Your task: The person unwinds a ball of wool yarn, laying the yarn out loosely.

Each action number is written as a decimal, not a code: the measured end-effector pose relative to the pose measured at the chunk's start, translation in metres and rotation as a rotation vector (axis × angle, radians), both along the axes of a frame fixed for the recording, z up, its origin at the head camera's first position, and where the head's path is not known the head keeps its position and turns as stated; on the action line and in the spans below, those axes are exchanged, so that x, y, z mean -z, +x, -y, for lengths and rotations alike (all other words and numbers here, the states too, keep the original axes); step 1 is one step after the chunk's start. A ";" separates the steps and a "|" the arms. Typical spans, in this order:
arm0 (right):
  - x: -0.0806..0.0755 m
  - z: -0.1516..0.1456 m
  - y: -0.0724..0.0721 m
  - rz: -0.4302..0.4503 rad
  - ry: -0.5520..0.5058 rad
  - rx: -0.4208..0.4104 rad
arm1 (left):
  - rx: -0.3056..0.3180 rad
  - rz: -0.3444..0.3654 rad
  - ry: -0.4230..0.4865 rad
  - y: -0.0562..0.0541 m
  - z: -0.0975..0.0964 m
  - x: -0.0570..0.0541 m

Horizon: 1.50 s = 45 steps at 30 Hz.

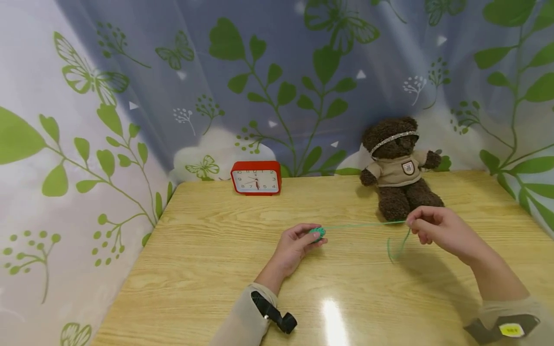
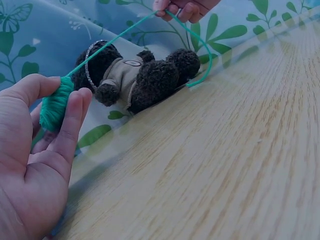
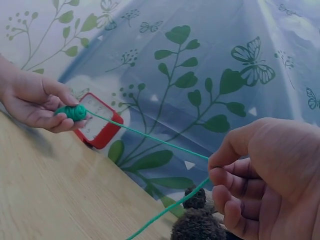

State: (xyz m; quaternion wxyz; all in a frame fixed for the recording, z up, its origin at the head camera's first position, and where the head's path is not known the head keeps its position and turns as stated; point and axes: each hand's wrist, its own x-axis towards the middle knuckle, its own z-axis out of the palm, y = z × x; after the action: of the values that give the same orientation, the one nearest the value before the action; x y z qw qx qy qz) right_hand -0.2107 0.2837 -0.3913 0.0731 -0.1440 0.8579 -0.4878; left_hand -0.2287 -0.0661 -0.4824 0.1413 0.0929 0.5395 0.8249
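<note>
My left hand (image 1: 294, 247) holds a small wound ball of green yarn (image 2: 56, 105) between thumb and fingers, above the table. From the ball a strand of yarn (image 3: 150, 136) runs straight across to my right hand (image 1: 446, 234). There the thumb and index finger pinch the strand, while the other fingers are curled loosely below, as the right wrist view shows. Past the pinch, a loose tail of yarn (image 2: 209, 57) hangs down in a curve. In the head view the right hand is just in front of the teddy bear's feet.
A dark brown teddy bear (image 1: 400, 170) in a beige shirt sits at the back right of the wooden table (image 1: 195, 269). At the back left stands a red alarm clock (image 1: 256, 178). A leaf-patterned curtain (image 1: 268, 110) hangs behind the table.
</note>
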 end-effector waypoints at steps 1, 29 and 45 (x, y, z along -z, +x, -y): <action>0.000 -0.001 -0.001 0.002 0.014 0.006 | -0.005 0.002 0.001 0.000 0.000 0.000; 0.038 -0.011 -0.015 0.120 0.331 -0.116 | 0.010 0.008 -0.035 0.002 0.001 -0.003; 0.040 -0.003 -0.014 0.119 0.339 -0.098 | 0.005 -0.010 -0.054 0.001 0.000 0.002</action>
State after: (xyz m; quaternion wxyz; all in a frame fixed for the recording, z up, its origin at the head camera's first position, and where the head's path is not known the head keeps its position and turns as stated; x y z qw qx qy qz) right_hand -0.2246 0.2870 -0.4313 0.1704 -0.1423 0.9140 -0.3397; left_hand -0.2278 -0.0661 -0.4841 0.1431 0.0945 0.5622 0.8090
